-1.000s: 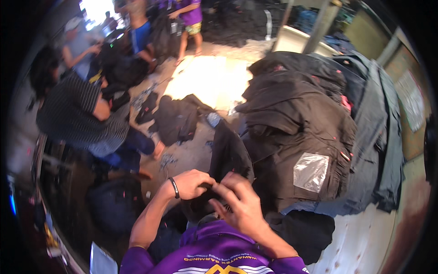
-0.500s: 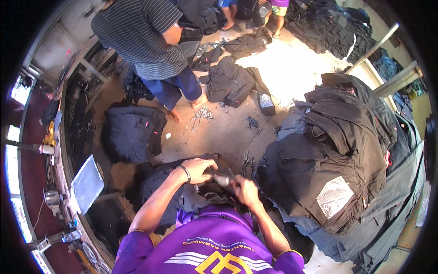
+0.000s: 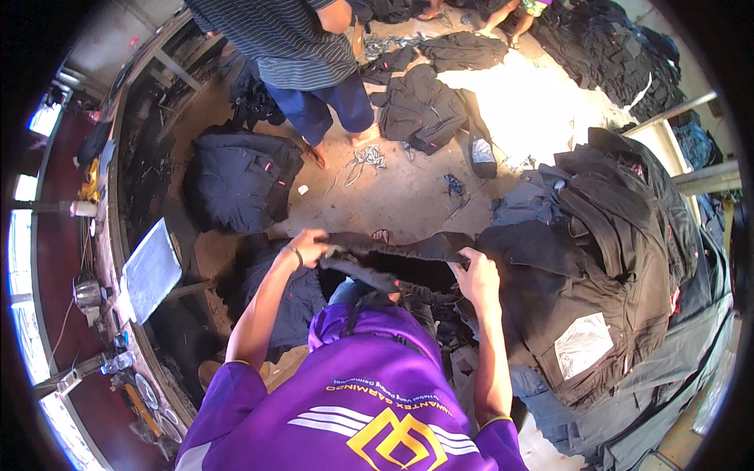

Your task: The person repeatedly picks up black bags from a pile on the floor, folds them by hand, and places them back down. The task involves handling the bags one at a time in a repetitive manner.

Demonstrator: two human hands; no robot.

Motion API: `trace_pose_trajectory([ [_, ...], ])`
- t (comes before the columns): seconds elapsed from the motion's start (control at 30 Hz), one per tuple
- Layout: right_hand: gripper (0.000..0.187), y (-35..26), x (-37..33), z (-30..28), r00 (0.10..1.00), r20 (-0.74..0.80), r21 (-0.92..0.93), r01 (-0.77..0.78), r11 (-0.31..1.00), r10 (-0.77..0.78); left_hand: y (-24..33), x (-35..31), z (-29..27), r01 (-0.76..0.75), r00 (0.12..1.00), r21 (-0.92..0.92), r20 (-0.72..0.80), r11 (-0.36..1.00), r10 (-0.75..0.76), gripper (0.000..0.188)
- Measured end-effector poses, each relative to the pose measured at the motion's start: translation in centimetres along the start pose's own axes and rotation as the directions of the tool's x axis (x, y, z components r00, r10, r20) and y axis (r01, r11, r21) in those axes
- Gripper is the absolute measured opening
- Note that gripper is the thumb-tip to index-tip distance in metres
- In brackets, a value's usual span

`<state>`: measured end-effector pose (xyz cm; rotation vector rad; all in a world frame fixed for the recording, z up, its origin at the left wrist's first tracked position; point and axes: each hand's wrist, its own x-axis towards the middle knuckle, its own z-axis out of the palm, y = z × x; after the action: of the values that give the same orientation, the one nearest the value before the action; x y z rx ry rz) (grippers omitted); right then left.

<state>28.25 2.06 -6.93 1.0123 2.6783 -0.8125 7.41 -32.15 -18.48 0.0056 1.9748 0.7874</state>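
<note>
A black garment (image 3: 369, 274) is stretched out between my two hands in front of my purple shirt. Its wide opening, like a waistband, gapes toward me. My left hand (image 3: 309, 249), with a dark band at the wrist, is closed on the left end of that opening. On the other end, my right hand (image 3: 477, 276) grips the edge with its thumb and fingers. The lower part of the garment hangs out of sight. More dark cloth (image 3: 275, 294) lies just below my left forearm.
Dark garments are heaped high at my right (image 3: 581, 259). A folded dark pile (image 3: 243, 177) lies on the floor ahead left, near a person in a striped shirt (image 3: 290, 47). Cloth strips (image 3: 365, 161) and garments (image 3: 424, 110) are scattered beyond. A workbench (image 3: 129, 337) runs along the left.
My hands were close together over the bunched garment, a small whitish thing between them. Now they are wide apart, and the opening is pulled out between them. The view has shifted slightly.
</note>
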Motion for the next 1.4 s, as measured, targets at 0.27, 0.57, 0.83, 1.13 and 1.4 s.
trace_pose_trajectory([
  [0.27, 0.044, -2.6, 3.7, -0.3, 0.996, 0.063, 0.070, 0.057, 0.996, -0.061, 8.5, 1.6, -0.5, -0.226, 0.970, 0.164, -0.052, 0.960, 0.238, 0.044],
  [0.57, 0.048, 0.0, 9.6, -2.2, 0.979, 0.062, 0.094, -0.201, 0.975, 0.196, 10.0, 4.0, -4.2, -0.559, 0.751, 0.254, 0.559, 0.789, 0.351, 0.057],
  [0.83, 0.047, 1.1, 11.5, -0.2, 0.969, 0.083, 0.167, -0.244, 0.955, 0.233, 9.9, 6.7, -1.8, -0.459, 0.788, 0.065, 0.491, 0.886, 0.372, 0.065],
  [1.13, 0.050, 2.0, 12.5, -0.1, 0.955, 0.009, 0.170, -0.293, 0.941, 0.295, 14.1, 10.1, -1.8, -0.600, 0.794, 0.231, 0.285, 0.766, 0.537, 0.046],
  [1.4, 0.046, 2.5, 13.8, -0.8, 0.976, -0.061, 0.056, -0.207, 0.977, 0.211, 17.6, 12.8, -4.2, -0.615, 0.749, 0.209, 0.456, 0.760, 0.481, 0.057],
])
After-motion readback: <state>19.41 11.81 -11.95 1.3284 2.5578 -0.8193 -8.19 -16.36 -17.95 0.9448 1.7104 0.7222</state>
